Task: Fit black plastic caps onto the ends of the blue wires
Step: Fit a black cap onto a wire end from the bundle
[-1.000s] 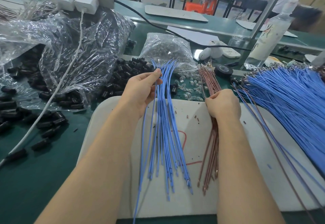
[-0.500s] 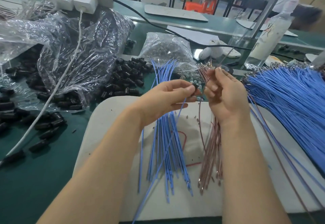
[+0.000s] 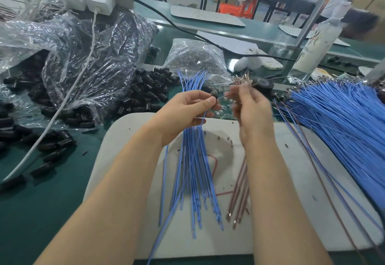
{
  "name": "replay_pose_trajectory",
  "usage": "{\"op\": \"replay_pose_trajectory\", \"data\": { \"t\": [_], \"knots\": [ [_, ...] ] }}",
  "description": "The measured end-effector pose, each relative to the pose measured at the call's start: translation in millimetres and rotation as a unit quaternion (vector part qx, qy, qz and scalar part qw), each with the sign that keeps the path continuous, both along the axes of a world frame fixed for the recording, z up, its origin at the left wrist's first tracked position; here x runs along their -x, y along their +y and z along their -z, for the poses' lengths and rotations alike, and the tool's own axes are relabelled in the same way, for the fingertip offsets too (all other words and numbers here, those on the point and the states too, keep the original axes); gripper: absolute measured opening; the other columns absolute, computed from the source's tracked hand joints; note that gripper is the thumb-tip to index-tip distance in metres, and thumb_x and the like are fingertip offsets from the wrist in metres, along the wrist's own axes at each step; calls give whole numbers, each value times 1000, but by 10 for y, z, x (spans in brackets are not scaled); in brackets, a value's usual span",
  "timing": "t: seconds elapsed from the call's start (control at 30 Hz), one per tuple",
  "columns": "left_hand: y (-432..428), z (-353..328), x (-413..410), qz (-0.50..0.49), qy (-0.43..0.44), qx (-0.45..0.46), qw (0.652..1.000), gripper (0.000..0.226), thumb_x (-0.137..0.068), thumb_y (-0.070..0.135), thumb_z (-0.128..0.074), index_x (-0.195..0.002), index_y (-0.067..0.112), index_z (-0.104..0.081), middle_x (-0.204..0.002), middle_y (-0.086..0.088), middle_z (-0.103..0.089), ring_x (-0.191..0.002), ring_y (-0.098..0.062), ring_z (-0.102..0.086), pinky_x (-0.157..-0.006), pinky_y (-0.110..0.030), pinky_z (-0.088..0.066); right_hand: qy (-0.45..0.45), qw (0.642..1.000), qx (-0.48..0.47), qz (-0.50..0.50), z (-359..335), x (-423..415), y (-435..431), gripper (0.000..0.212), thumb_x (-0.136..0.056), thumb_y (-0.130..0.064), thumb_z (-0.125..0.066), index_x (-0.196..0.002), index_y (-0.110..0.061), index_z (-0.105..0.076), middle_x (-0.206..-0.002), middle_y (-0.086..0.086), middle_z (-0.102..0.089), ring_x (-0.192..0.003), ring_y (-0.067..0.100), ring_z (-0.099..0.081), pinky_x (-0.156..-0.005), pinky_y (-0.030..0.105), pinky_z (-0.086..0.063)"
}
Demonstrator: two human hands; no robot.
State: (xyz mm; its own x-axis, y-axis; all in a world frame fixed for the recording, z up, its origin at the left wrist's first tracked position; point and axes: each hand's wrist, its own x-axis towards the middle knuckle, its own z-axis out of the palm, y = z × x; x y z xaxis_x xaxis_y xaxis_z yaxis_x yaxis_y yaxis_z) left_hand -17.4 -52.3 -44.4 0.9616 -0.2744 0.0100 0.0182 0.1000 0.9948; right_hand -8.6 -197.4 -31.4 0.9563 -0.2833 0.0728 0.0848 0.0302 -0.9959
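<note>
Green table (image 3: pixel 41 202) is a mess: big clear bag (image 3: pixel 83 56) on the left is stuffed with black caps (image 3: pixel 150 89), and more spill loose beside it. Smaller bag (image 3: pixel 193 58) behind holds clear bits. Blue wires (image 3: pixel 193 171) lie on the white board (image 3: pixel 291 181). Left hand (image 3: pixel 187 114) pinches a cap (image 3: pixel 214 98), and the right hand (image 3: pixel 254 116), kinda blurry, pinches a brown wire (image 3: pixel 229 94).

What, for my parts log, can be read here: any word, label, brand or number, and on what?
No text is readable.
Plastic bottle: coloured print on its label, too blurred to read.
White board on the far bench: faint marks, too small to read.
</note>
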Motion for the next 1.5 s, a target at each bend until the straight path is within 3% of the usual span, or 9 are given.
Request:
{"op": "replay_pose_trajectory", "data": {
  "t": [0.07, 0.17, 0.27, 0.4, 0.6, 1.0, 1.17, 1.33, 1.5],
  "knots": [
    [-4, 6, -7, -20, -4, -13, 1000, 11, -94, 17, -56, -87, 18, -65, -88, 3, -73, -70, -2, -63, -76, -20, -51, -29, 997, -50, 53, -7, -27, -72, 30, -102, -23, -42, -80, -18, -62, -73, 0, -66, -51, 5, -51, -53, 18, -44],
    [-31, 8, -1, -49, -20, -27, 998, 10, -92, 15, -59, -87, 16, -67, -87, 0, -73, -73, -4, -64, -83, -24, -52, -14, 994, -108, -28, 13, -21, -18, 21, -101, -17, -43, -90, -12, -60, -76, 4, -66, -54, 6, -60, -57, 19, -52],
    [-43, 8, 12, -68, -37, -57, 995, 8, -92, 17, -60, -86, 19, -66, -87, -2, -72, -79, -10, -63, -90, -34, -52, -8, 996, -26, -88, 42, -14, 72, 19, -96, -2, -49, -83, -8, -61, -69, 1, -65, -57, 7, -64, -64, 22, -55],
    [-59, 36, 5, -106, -75, -129, 983, 1, -91, 25, -62, -90, 25, -63, -93, -1, -69, -88, -18, -65, -92, -40, -51, -67, 998, -1, 8, 21, -24, 26, 19, -97, -11, -51, -82, -15, -62, -70, -4, -67, -62, 6, -63, -64, 20, -52],
    [-56, 88, -11, -166, -148, -238, 945, 5, -88, 29, -66, -87, 29, -61, -77, 9, -63, -68, -4, -54, -60, -7, -39, -112, 992, 24, 47, 19, -12, 7, 20, -99, -15, -48, -83, -15, -61, -70, -2, -66, -62, 7, -62, -62, 21, -51],
    [-96, 85, 10, -155, -236, -296, 913, 8, -87, 21, -67, -94, 18, -69, -82, 4, -66, -72, -4, -55, -68, -9, -39, -99, 986, 135, 5, 28, 13, 50, 18, -97, -15, -52, -88, -7, -66, -68, -2, -66, -57, 2, -60, -64, 22, -53],
    [-91, 40, 34, -182, -255, -295, 903, 9, -89, 20, -63, -96, 16, -69, -82, 7, -61, -78, -6, -54, -72, -7, -37, -64, 964, 252, -53, 36, 42, 71, 14, -91, -25, -61, -83, -19, -70, -75, -5, -68, -76, 12, -65, -82, 42, -55],
    [-104, 23, 54, -181, -256, -281, 907, 10, -88, 17, -65, -95, 10, -69, -78, 11, -59, -73, -2, -53, -71, -4, -37, -44, 999, 22, -9, -35, 35, 42, 23, -99, -29, -50, -86, -28, -69, -80, -6, -67, -67, 6, -59, -63, 23, -51],
    [-138, -36, 83, -193, -285, -251, 905, 9, -88, 14, -65, -93, 8, -70, -77, 5, -63, -73, -1, -54, -67, -5, -37, -76, 982, 171, -26, 11, 54, 138, 20, -94, -17, -55, -89, -9, -73, -84, 4, -72, -79, 15, -65, -83, 39, -55]
  ]
}}
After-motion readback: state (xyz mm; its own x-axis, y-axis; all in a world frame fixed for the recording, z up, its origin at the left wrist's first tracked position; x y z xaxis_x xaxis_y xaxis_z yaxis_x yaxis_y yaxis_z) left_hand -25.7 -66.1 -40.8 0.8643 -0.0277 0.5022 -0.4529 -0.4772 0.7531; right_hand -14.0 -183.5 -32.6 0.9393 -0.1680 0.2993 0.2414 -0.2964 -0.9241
